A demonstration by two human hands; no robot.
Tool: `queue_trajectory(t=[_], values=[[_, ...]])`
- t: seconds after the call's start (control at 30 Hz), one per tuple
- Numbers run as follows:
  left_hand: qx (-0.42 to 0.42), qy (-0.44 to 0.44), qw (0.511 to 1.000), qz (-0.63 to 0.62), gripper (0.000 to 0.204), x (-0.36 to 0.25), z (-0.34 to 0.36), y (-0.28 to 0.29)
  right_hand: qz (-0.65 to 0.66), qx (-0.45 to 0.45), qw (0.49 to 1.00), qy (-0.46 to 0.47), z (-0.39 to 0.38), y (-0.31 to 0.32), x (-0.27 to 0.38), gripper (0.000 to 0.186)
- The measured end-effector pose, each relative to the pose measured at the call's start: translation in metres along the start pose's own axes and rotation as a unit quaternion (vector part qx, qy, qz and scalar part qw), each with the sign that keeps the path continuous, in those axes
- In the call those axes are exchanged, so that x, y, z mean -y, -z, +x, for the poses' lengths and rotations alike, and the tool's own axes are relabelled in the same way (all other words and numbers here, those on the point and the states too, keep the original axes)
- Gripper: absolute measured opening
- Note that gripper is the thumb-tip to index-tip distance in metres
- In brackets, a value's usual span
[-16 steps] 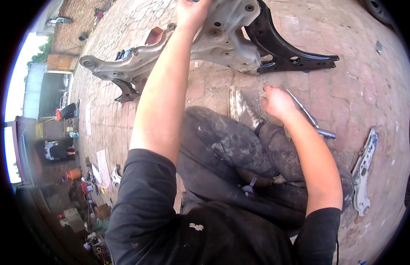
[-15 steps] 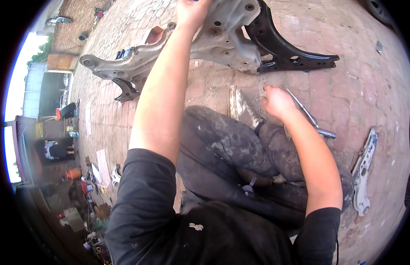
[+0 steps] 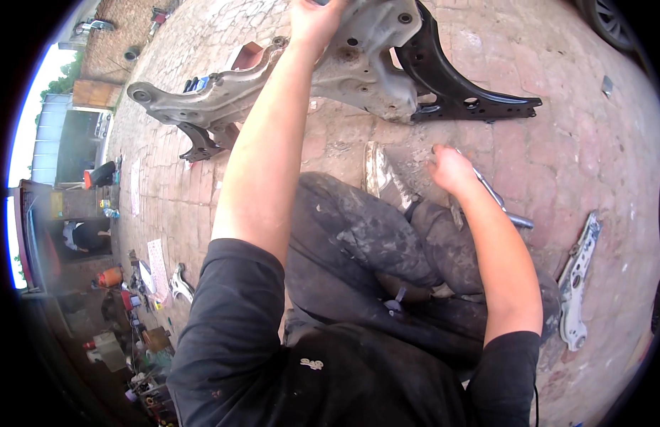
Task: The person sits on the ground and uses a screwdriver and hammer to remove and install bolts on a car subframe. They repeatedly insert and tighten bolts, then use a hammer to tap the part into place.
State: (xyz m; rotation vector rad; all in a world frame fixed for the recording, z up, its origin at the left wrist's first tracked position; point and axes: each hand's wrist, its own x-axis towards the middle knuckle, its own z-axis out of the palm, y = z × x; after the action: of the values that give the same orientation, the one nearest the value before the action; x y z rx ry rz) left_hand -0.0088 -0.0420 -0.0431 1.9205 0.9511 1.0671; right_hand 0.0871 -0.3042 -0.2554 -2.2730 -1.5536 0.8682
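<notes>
Subframe stands at 12 o'clock, your left hand at it, grip indeterminable, your right hand at 2 o'clock, curled, contents indeterminable, near the metal tool at 3 o'clock.

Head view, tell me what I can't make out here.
All in the head view:
Left grip: cut off by the top edge.
Grey metal frame: top cut off there; part hidden by the left forearm.
Right grip: underside turned away, so anything held is hidden.
Silver tool: partly behind the right forearm.
Wheel: cut off by the picture's rim.
Background person: blurred and too small.
</notes>
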Motion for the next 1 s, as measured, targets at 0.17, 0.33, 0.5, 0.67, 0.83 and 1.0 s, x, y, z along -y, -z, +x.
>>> queue_trajectory(t=[0.17,0.33,0.5,0.67,0.83,1.0], values=[[-0.050,-0.055,0.997,-0.007,0.065,0.000,-0.013,-0.004,-0.012,0.023,1.000,-0.013,0.006,-0.008,-0.006,0.037],[-0.048,-0.064,0.995,-0.059,0.065,0.009,-0.025,-0.003,-0.014,0.043,0.999,-0.026,0.005,-0.012,-0.005,0.038],[-0.089,-0.138,0.986,-0.019,0.062,0.002,-0.038,-0.004,0.009,0.022,0.999,-0.047,0.005,-0.013,-0.016,0.039],[-0.115,-0.202,0.972,-0.027,0.056,-0.004,-0.051,0.002,0.053,-0.084,0.989,-0.108,0.016,-0.001,-0.033,0.033],[-0.098,-0.220,0.970,-0.042,0.048,-0.003,-0.056,0.002,0.088,-0.160,0.967,-0.175,0.017,0.006,-0.070,0.032],[-0.105,-0.222,0.968,-0.043,0.046,-0.001,-0.059,0.002,0.083,-0.117,0.966,-0.215,0.017,0.003,-0.085,0.034]])
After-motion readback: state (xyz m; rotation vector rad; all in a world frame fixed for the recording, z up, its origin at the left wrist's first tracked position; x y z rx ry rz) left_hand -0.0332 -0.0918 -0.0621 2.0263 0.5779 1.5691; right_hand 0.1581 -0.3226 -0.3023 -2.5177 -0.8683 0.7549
